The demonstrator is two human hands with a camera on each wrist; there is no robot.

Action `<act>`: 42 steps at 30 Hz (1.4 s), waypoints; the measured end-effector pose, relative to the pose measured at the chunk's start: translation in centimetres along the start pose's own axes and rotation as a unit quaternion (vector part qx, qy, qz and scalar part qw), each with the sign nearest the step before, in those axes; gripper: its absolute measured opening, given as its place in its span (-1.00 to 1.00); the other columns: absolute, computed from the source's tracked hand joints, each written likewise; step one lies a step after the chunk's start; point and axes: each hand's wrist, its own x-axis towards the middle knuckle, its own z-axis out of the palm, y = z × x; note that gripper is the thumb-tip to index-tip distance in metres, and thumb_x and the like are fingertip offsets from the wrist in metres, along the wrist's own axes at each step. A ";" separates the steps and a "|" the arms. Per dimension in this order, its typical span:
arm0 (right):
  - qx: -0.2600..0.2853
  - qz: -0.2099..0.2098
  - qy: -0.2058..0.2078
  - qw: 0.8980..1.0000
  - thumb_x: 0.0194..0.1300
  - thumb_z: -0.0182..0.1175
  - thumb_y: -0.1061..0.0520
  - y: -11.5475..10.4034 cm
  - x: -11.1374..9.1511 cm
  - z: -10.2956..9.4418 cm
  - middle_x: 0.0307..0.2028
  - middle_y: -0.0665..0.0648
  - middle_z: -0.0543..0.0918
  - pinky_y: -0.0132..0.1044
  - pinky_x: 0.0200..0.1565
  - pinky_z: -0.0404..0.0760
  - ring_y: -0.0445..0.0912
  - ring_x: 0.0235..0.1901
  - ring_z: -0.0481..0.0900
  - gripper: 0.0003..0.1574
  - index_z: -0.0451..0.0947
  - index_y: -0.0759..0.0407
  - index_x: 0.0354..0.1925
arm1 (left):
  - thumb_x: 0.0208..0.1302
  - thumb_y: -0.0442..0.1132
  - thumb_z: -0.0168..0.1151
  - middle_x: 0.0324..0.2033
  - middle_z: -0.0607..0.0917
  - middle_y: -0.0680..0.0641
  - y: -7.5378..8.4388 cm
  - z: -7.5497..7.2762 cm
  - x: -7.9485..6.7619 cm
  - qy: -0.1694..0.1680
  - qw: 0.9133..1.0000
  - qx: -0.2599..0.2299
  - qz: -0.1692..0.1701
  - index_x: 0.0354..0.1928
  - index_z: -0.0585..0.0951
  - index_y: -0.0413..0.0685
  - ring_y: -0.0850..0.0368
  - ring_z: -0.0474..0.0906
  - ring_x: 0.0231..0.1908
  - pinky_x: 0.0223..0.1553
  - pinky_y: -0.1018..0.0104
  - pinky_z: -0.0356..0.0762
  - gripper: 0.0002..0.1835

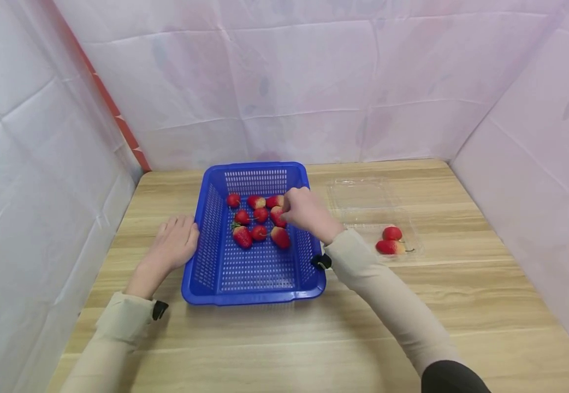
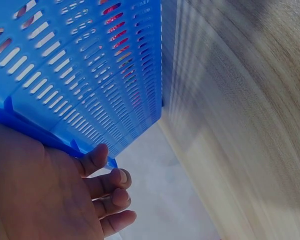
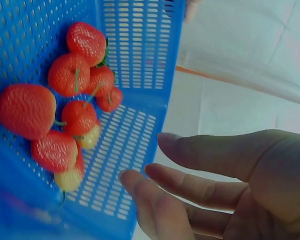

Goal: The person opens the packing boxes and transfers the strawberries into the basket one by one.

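A blue perforated basket [image 1: 252, 299] stands on the table with several strawberries [image 1: 242, 237] and rounder red fruits with thin stems [image 1: 259, 233] inside. My left hand [image 1: 171, 244] is at the basket's left rim; the left wrist view shows its fingers [image 2: 110, 205] loosely bent beside the rim. Over the right part of the basket, my right hand [image 1: 309, 212] hovers close to a strawberry [image 1: 278, 216]. In the right wrist view, a gap separates its thumb [image 3: 205, 150] from the other fingers, and nothing lies between them.
To the right of the basket, a clear plastic clamshell box [image 1: 360, 195] lies with its lid open. It holds a round red fruit [image 1: 392, 233] and a longer red-and-yellow one [image 1: 389, 247]. Pale patterned cloth [image 1: 304, 82] hangs around the wooden table [image 1: 245, 355].
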 end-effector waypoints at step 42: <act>-0.030 0.173 0.032 0.984 0.01 0.18 0.32 17.2 -8.3 -3.8 -0.72 0.08 0.39 -0.16 -0.52 0.39 -0.03 -0.64 0.37 -0.66 0.31 0.18 -0.77 | 0.56 -0.11 -0.46 -0.18 0.44 -0.21 -0.2 0.4 0.3 0.005 1.000 -0.009 0.000 -0.10 0.37 -0.18 -0.17 0.29 -0.11 -0.08 -0.06 0.21 -0.62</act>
